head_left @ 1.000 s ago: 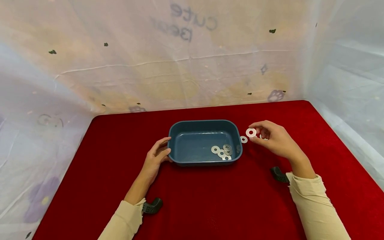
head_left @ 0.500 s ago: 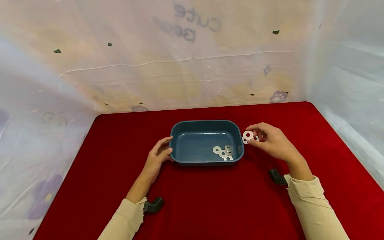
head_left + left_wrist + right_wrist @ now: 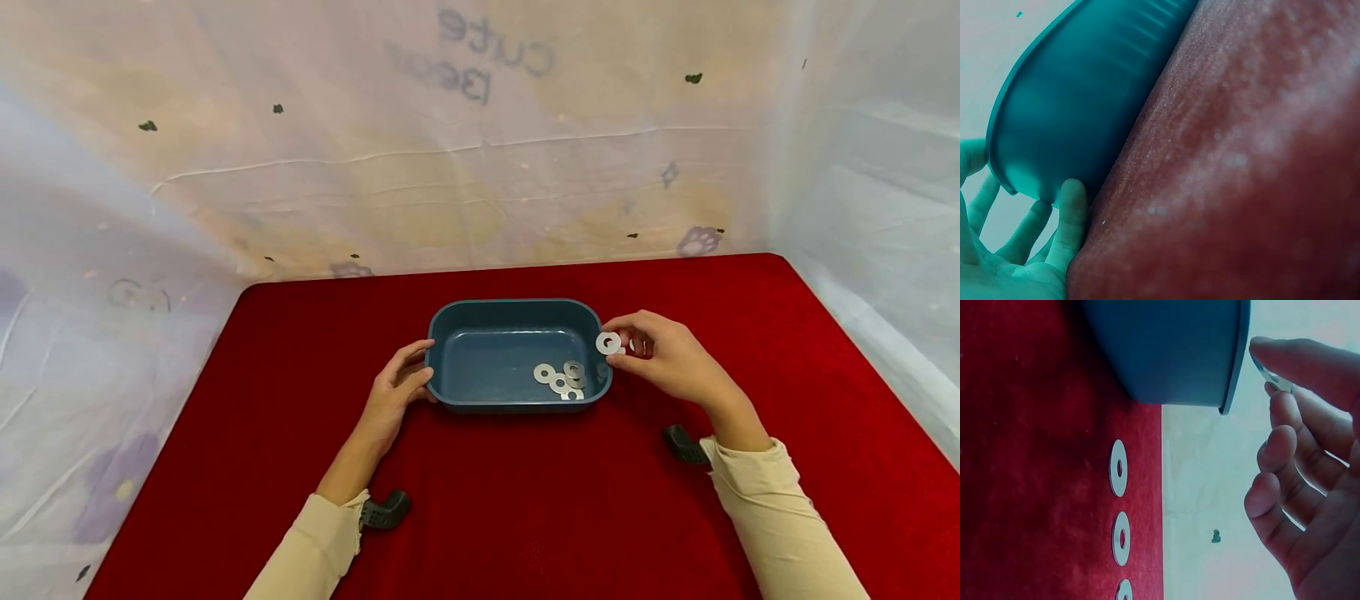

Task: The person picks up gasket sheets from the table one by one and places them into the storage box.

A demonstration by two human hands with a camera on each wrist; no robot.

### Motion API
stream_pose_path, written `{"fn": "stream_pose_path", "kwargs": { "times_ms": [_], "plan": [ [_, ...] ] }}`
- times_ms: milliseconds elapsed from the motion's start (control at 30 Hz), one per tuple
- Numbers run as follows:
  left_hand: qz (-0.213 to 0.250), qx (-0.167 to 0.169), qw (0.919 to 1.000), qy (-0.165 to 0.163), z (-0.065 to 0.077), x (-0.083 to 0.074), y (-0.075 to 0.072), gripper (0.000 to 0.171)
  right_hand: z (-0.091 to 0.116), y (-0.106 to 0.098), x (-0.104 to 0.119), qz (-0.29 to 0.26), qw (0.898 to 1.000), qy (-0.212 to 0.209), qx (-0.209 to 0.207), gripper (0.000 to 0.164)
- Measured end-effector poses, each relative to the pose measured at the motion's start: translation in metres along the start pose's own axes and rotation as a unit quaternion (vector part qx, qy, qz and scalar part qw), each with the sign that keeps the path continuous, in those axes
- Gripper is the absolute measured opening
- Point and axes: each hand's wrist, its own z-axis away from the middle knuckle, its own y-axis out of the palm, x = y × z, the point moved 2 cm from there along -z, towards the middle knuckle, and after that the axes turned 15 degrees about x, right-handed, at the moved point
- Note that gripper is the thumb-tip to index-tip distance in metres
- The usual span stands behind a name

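A flat metal washer [image 3: 601, 344] is pinched between the thumb and fingertips of my right hand [image 3: 667, 360]. It is held just above the right rim of a blue rectangular basin [image 3: 517, 406]; the right wrist view shows this washer [image 3: 1279, 380] nearly edge-on. Several washers [image 3: 537, 373] lie overlapping in the basin's front right corner. Against the basin's left end rests my left hand [image 3: 388, 393]; in the left wrist view its spread fingers [image 3: 1072, 209] touch the outer wall. Beside the basin, a row of washers [image 3: 1119, 486] lies on the cloth, mostly hidden by my right hand in the head view.
A red cloth [image 3: 510, 500] covers the table. Pale printed sheeting [image 3: 480, 200] rises at the back and both sides. A dark curved device [image 3: 386, 510] is on the left wrist, and a similar device [image 3: 686, 445] on the right.
My right hand has moved left with the washer, from over the washers on the cloth to the basin's right rim. The left hand stays at the basin's left end.
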Motion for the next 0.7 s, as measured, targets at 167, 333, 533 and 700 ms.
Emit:
{"fn": "stream_pose_path", "kwargs": {
  "times_ms": [167,333,533,700],
  "plan": [
    [0.002,-0.001,1.0000,0.000,0.000,0.000,0.000,0.047,-0.001,0.004,0.003,-0.005,1.000,-0.007,0.009,0.036],
    [0.001,-0.003,1.0000,-0.001,0.000,0.000,0.000,0.047,-0.003,0.007,0.004,0.000,1.000,0.001,0.013,0.037],
    [-0.002,-0.003,1.0000,-0.002,0.000,0.001,0.000,0.047,-0.005,0.009,0.005,0.004,1.000,0.006,0.011,0.037],
    [-0.002,-0.004,1.0000,-0.001,0.000,0.001,0.000,0.047,-0.006,0.011,0.005,0.002,1.000,0.012,0.006,0.035]
  ]
}}
